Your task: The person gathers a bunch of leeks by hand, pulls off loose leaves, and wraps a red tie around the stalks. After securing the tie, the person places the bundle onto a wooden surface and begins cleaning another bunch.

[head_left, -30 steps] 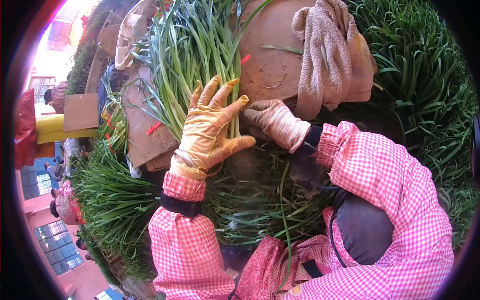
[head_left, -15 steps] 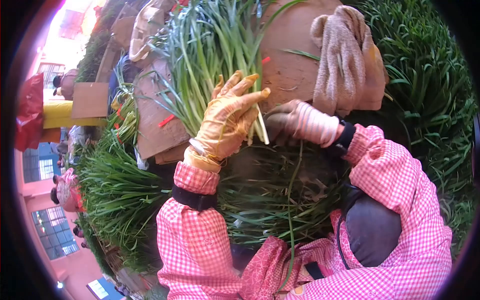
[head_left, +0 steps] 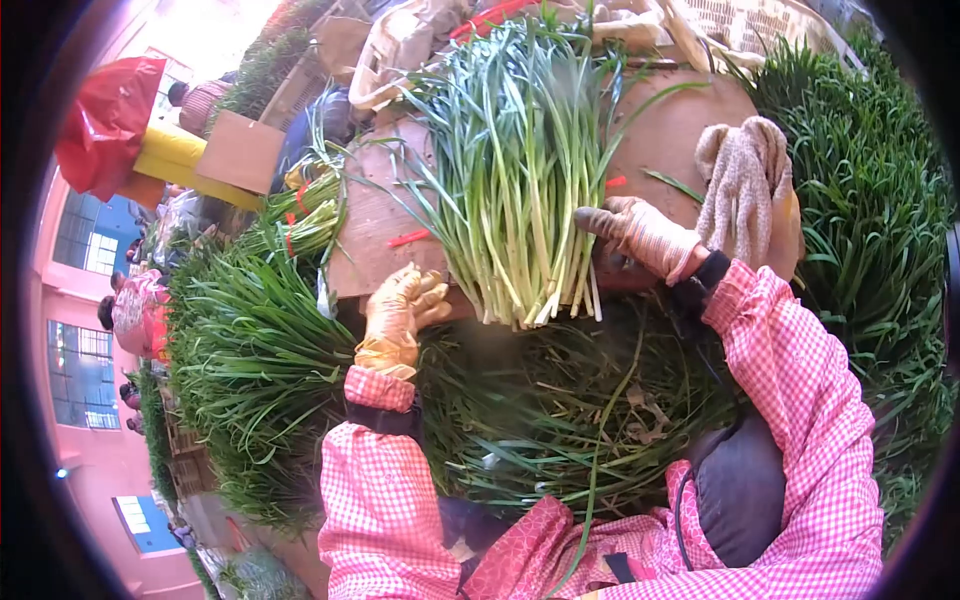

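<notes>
A loose bunch of long leafy green stalks with pale cut ends, like green garlic (head_left: 525, 220), lies on a brown board (head_left: 365, 255). The pale ends point toward me and overhang the board's near edge. My left hand (head_left: 400, 315), in a yellowed glove, is left of these ends, apart from them, its fingers loosely bent and nothing visible in them. At the bunch's right side is my right hand (head_left: 650, 238), gloved with dark fingertips. Its uppermost finger stretches to the outer stalks; the lower fingers are partly hidden. Red strips (head_left: 408, 238) lie on the board beside the bunch.
A beige knitted cloth (head_left: 745, 190) drapes over the board's right side. Leafy greens (head_left: 850, 200) are heaped at right, with another pile (head_left: 260, 360) at left. Red-tied bundles (head_left: 315, 215) lie beyond. Loose leaves (head_left: 560, 400) cover the space before me. Other people (head_left: 140, 310) are at far left.
My left hand has come off the stalks and moved left and down. My right hand has shifted up against the bunch's right side. The view has tilted, showing more of the far side.
</notes>
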A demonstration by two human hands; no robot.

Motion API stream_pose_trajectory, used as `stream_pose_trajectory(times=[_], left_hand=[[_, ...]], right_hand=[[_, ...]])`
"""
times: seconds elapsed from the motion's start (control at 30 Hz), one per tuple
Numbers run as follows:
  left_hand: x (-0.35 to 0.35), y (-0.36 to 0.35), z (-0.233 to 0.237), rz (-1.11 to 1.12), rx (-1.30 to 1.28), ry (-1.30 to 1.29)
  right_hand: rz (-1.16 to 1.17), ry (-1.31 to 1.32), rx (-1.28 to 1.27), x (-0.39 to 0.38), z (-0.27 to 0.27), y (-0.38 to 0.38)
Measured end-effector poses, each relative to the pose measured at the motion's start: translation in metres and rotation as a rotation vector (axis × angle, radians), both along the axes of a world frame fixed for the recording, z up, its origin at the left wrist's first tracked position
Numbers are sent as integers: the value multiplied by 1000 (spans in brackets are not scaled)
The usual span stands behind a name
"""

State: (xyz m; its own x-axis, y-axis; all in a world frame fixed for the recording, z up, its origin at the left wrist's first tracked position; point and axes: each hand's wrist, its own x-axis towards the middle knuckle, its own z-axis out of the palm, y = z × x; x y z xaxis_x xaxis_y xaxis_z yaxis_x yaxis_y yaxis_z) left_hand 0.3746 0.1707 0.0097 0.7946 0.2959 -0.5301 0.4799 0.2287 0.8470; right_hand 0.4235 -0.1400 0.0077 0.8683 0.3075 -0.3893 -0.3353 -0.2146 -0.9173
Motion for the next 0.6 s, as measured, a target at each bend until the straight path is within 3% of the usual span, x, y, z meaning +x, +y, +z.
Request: stream_pose_trajectory(times=[0.1,0.17,0.27,0.37,0.47,0.53,0.6], left_hand=[[14,15,-18,33,-201,25],[30,14,-23,123,-200,6],[47,17,-27,223,-236,-16],[55,43,-60,142,-345,-112],[66,32,-60,389,-122,-101],[68,35,-59,462,-114,-78],[70,36,-55,399,-105,-32]], right_hand=[[53,84,56,9,-15,-7],[-8,206,139,6,-11,-7],[122,124,28,10,0,-13],[186,102,230,17,-23,-21],[126,-114,134,12,-21,-28],[67,73,136,9,-6,-30],[-55,144,103,10,-7,-37]])
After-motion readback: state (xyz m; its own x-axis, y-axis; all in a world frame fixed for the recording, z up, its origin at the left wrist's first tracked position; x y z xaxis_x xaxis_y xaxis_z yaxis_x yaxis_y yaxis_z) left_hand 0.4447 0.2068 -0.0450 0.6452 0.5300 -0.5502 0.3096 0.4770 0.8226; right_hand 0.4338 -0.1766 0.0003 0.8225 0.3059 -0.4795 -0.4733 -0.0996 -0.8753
